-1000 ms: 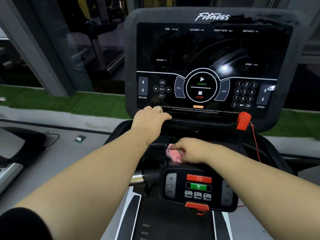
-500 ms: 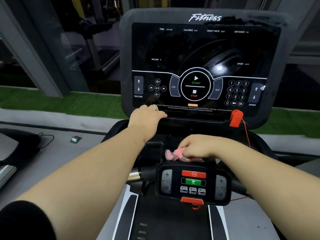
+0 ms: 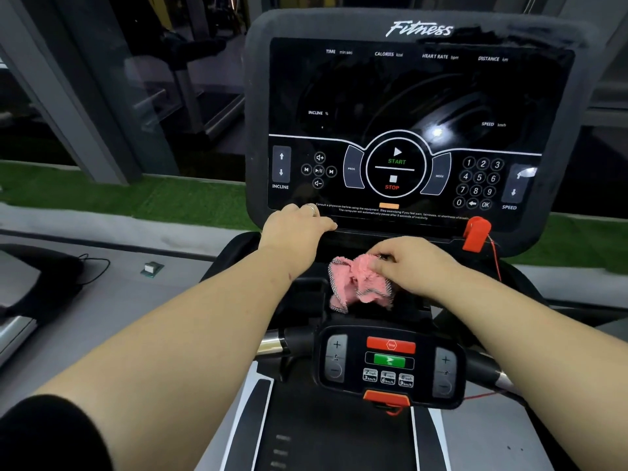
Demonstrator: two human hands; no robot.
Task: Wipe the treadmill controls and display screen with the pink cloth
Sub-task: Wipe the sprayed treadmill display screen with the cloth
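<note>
The pink cloth (image 3: 356, 282) with a dark stitched edge hangs crumpled from my right hand (image 3: 407, 263), which pinches it above the black tray between the console and the handlebar panel. My left hand (image 3: 295, 229) grips the lower left edge of the treadmill console, a ring on one finger. The dark display screen (image 3: 421, 107) fills the console's upper part. Below it lie the touch controls (image 3: 396, 169) with START and STOP in a ring. Nearer me is the small handlebar control panel (image 3: 389, 363) with red and green buttons.
A red safety clip (image 3: 475, 234) with a red cord hangs at the console's lower right. Green artificial turf (image 3: 119, 195) and glass panels lie beyond. Another machine's dark base (image 3: 37, 280) sits at the left, with a small box (image 3: 152, 268) on the grey floor.
My right hand has lifted the pink cloth up out of the tray, so more of it hangs free. My left hand has kept its grip on the console edge.
</note>
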